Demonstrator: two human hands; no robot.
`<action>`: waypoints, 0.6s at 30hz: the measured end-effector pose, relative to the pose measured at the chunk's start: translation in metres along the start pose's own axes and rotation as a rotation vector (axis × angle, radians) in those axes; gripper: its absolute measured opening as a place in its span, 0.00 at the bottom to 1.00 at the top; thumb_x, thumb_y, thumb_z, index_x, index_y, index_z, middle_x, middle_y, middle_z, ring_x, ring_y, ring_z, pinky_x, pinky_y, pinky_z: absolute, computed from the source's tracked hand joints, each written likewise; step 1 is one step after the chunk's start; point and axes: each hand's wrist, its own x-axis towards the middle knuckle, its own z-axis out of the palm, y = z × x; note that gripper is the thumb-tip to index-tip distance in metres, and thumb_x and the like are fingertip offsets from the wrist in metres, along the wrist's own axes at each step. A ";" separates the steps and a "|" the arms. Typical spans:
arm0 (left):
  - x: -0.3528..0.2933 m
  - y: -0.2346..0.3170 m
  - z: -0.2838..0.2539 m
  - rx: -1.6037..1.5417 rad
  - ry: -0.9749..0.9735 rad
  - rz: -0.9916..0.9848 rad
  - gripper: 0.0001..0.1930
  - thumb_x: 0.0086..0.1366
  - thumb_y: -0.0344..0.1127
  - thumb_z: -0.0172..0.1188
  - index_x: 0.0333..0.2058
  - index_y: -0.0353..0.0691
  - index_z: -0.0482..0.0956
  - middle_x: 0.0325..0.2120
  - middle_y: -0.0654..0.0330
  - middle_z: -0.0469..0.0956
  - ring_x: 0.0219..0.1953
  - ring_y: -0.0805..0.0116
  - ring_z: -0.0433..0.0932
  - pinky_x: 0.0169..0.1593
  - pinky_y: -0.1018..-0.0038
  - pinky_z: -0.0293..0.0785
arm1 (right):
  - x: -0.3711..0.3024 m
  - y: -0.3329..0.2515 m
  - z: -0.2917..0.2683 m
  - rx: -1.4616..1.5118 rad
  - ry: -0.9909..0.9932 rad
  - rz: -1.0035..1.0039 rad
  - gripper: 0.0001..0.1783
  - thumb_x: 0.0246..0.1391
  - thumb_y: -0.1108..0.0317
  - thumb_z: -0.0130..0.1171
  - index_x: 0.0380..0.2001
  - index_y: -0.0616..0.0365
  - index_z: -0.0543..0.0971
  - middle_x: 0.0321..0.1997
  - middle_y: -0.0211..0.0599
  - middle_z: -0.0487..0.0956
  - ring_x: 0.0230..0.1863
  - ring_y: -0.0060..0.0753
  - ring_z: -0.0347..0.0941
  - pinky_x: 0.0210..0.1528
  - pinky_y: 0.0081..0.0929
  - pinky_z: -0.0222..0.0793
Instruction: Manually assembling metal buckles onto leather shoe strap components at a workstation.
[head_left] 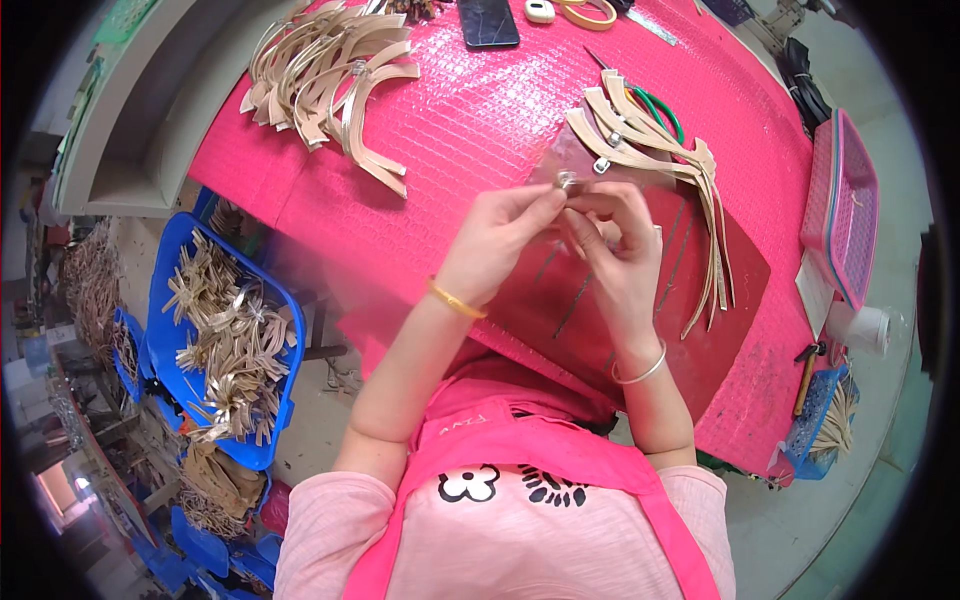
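Note:
Over the table, my left hand (505, 235) and my right hand (618, 240) meet, thumbs and fingers pinched together. Between the fingertips shows a small silvery metal piece that looks like a buckle (566, 180); its lower part is hidden by the fingers. Just beyond my right hand lies a bunch of beige straps (690, 172), some with small metal buckles on them. A tool with a green loop handle (662, 108) is partly covered by these straps. Below my hands is a dark red mat (720, 300) with long dark slits or marks.
A pile of beige straps (330, 75) lies at the table's far left. A phone (488, 22) and tape rolls (590, 12) are at the back. A blue bin (275, 420) of strap pieces stands lower left; a pink basket (840, 210) and a hammer (805, 380) are at the right.

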 end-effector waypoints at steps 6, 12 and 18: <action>0.002 -0.002 0.022 -0.013 0.124 0.201 0.10 0.58 0.30 0.50 0.37 0.32 0.74 0.23 0.61 0.74 0.22 0.78 0.73 0.25 0.84 0.71 | 0.000 -0.025 -0.017 -0.096 0.172 -0.169 0.11 0.42 0.80 0.53 0.33 0.59 0.73 0.24 0.27 0.68 0.21 0.14 0.63 0.18 0.12 0.55; -0.005 0.007 0.022 -0.151 0.057 0.109 0.11 0.58 0.28 0.48 0.38 0.28 0.72 0.28 0.55 0.76 0.28 0.70 0.76 0.35 0.79 0.72 | 0.009 -0.020 -0.025 -0.249 -0.073 -0.491 0.12 0.32 0.81 0.55 0.27 0.59 0.76 0.22 0.35 0.72 0.22 0.28 0.69 0.23 0.20 0.63; -0.009 0.002 0.022 -0.195 0.067 0.128 0.11 0.59 0.30 0.46 0.35 0.28 0.73 0.30 0.49 0.75 0.31 0.62 0.76 0.39 0.72 0.72 | -0.011 0.001 -0.022 -0.367 -0.056 -0.766 0.13 0.29 0.75 0.53 0.26 0.58 0.77 0.24 0.34 0.73 0.24 0.32 0.70 0.26 0.26 0.65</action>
